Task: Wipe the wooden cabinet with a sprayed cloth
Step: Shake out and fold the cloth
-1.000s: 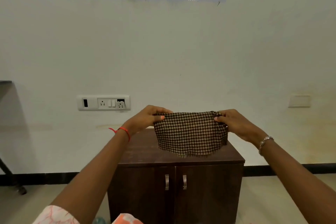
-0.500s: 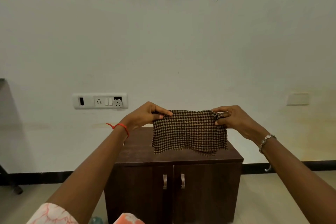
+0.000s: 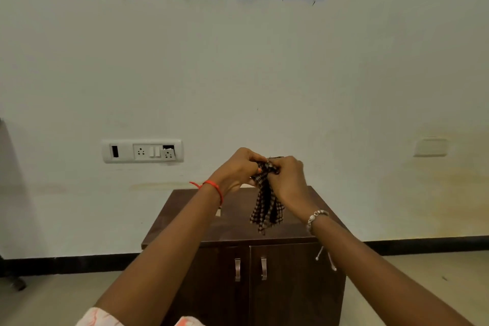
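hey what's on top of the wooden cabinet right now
Nothing clearly rests on the wooden cabinet. The checked cloth hangs above it, gripped by the left hand and right hand. Forearms hide parts of the top.

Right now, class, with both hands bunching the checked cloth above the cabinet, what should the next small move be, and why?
Probably lower the cloth onto the cabinet top. The left hand and right hand pinch it together at its upper end, so it hangs gathered, apparently clear of the wood. No spray bottle is in view, so whether it is sprayed cannot be told.
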